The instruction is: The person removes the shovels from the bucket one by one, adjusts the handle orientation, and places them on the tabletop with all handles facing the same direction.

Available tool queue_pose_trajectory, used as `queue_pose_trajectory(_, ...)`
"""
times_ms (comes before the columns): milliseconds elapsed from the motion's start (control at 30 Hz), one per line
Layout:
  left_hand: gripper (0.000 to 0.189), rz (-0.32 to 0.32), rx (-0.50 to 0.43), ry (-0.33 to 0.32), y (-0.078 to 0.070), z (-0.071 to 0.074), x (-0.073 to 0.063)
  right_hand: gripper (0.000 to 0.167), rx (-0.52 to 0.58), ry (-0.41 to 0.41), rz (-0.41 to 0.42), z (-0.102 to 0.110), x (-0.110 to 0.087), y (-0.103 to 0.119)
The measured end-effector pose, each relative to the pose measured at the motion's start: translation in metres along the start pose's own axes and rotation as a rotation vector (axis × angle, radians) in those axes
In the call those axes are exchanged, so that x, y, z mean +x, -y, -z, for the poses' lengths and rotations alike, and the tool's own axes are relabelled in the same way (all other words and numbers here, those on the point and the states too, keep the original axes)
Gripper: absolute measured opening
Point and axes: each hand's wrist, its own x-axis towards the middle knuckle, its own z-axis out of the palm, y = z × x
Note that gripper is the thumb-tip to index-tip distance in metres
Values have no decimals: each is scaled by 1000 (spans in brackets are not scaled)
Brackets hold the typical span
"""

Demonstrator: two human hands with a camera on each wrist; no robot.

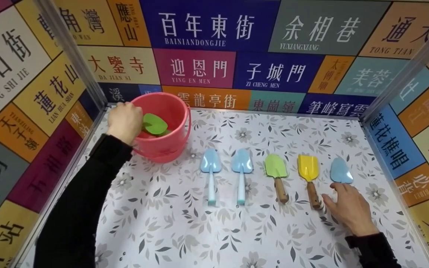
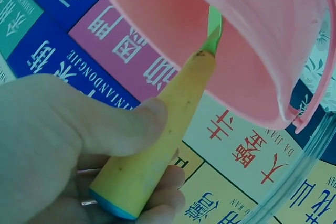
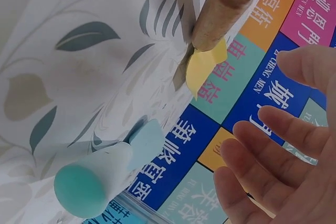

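Observation:
At the left of the head view, my left hand grips a toy trowel over the rim of a pink bucket. Its green blade dips into the bucket; the left wrist view shows the yellow wooden handle with a blue end, thumb on top and fingers beneath. My right hand, fingers spread and relaxed, hovers by a light blue trowel at the row's right end, hiding its handle in the head view. The right wrist view shows that handle's teal tip apart from the fingers.
Left of the right hand lie a yellow trowel and a green trowel, both wooden-handled. Nearer the bucket are two light blue trowels, one beside the other. Panels with printed street names wall in the flower-patterned table.

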Motion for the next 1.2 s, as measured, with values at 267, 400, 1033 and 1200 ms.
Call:
queue_pose_trajectory(267,39,-12,-55,-105,7,1,-12,38,20,-16,15,-1,1,2)
queue_pose_trajectory(400,28,-5,-94,-214,7,0,-20,37,39,-43,28,-1,1,3)
queue_pose_trajectory(1033,25,-128,-468,-540,-50,-21,-55,38,189,-132,98,7,30,34)
queue_pose_trajectory(1200,28,-195,-586,-621,-82,-42,-60,35,265,-239,176,4,42,47)
